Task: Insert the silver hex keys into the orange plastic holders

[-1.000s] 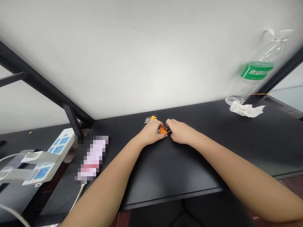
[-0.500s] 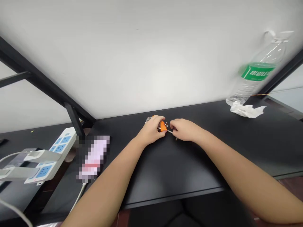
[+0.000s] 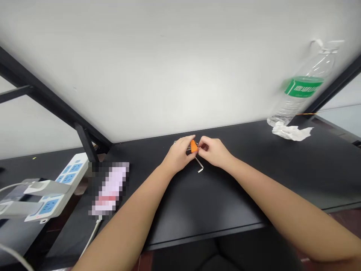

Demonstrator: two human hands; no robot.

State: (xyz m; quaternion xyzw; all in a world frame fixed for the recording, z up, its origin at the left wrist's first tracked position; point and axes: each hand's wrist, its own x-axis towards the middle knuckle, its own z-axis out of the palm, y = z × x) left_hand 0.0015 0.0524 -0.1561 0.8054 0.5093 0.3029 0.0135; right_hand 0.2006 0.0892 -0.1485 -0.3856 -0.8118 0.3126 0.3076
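Observation:
My left hand [image 3: 178,156] is closed around an orange holder of hex keys [image 3: 193,146], lifted slightly off the black table [image 3: 225,195]. My right hand [image 3: 213,151] pinches at the holder's right side, fingers together. A single silver L-shaped hex key [image 3: 199,165] lies on the table just below and between the two hands. Whether the right fingers still touch that key is hidden.
A clear plastic bottle with a green label [image 3: 304,90] stands at the back right beside a crumpled white tissue [image 3: 291,132]. At the left are a white power strip with blue sockets [image 3: 60,184] and a blurred pinkish object [image 3: 109,189]. A white wall rises behind the table.
The holder has been raised and turned in my left hand. A silver hex key has come out on the right side and now lies on the table below the hands.

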